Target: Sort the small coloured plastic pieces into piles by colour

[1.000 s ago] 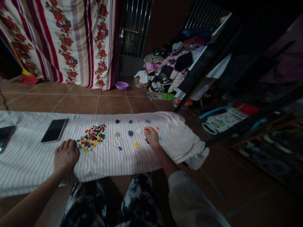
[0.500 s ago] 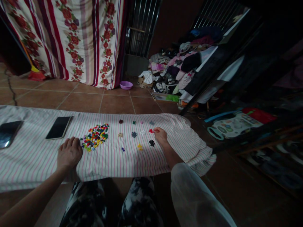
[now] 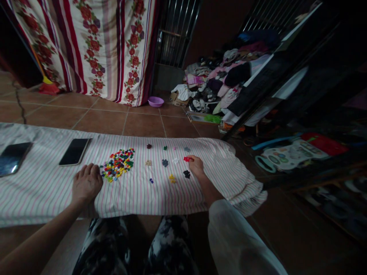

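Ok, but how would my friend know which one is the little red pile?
On the long striped cloth, find the big mixed-colour heap, then look right, past the dark grey pile, to the right hand. The little red pile sits at that hand's left edge. White pieces lie to its left and black pieces on its near side; among these it alone is bright red.

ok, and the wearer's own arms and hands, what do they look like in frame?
Left hand and right hand both ungloved, no watch or bracelet visible. Left forearm uncovered as far as the frame shows. Right arm has a loose, plain, pale sleeve ending partway down the forearm. No markings or cables visible on either arm.
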